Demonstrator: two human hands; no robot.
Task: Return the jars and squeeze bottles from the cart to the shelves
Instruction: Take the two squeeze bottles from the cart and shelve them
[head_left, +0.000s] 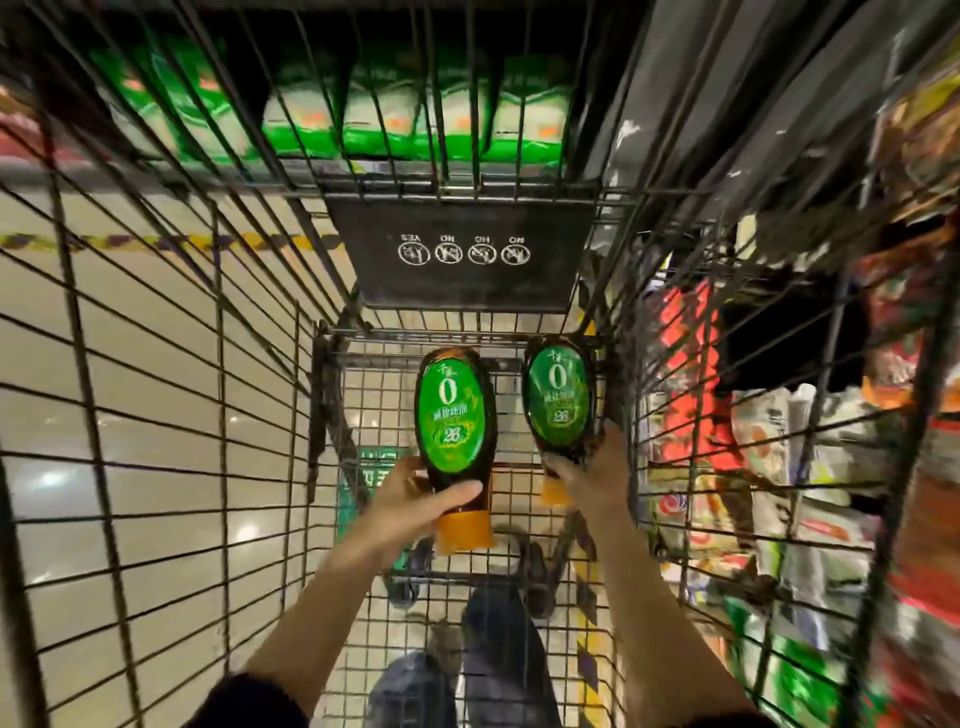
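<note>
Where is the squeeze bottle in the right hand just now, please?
Head view, right of centre: the dark green-labelled squeeze bottle is inside the wire cart, gripped by the right hand, beside its twin bottle in the left hand.

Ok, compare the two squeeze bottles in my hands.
The left bottle looks nearer the camera; the right bottle lies farther in, close to the cart's right wall. The left bottle's cap shows whole below the left hand, whose thumb crosses its neck; the right bottle's cap is partly hidden by the right hand. Both have green labels, dark contents and orange caps pointing toward the person.
</note>
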